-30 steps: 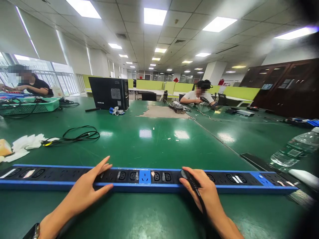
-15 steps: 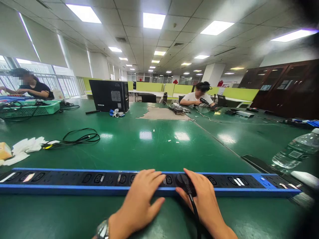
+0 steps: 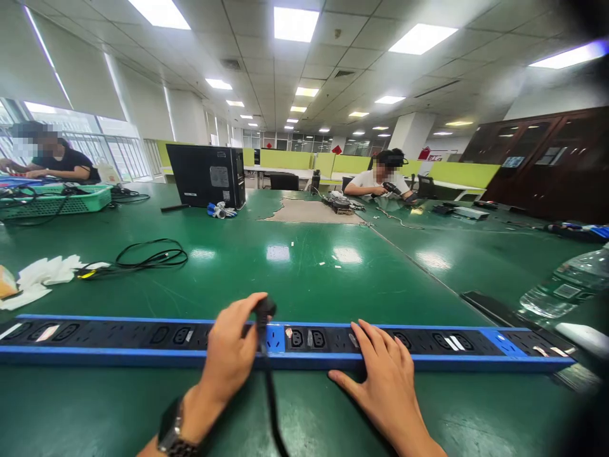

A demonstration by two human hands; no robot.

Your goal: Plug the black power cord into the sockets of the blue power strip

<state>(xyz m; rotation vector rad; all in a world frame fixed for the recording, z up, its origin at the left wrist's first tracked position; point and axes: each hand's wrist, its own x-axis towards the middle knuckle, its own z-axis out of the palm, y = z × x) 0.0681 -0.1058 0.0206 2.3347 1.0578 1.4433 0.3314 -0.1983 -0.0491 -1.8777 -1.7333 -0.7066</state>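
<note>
A long blue power strip (image 3: 304,362) with black socket panels lies across the green table in front of me. My left hand (image 3: 231,346), with a watch on its wrist, is closed on a black power plug (image 3: 266,307), held just above the strip left of its middle. From the plug a thick black cord (image 3: 271,393) hangs down toward me, over the strip's near edge. My right hand (image 3: 383,365) rests on the strip right of its middle, fingers spread over the sockets and thumb at the near side. It holds nothing.
A coiled black cable (image 3: 152,257) and crumpled white tissues (image 3: 50,271) lie to the left. A clear water bottle (image 3: 566,285) lies tilted at the right. Farther back stand a black computer case (image 3: 204,174) and a green basket (image 3: 71,200). Two other people sit at the table.
The plug has come away from the sockets on the right and passed from my right hand to my left, which moved left and up. My right hand has opened flat on the strip.
</note>
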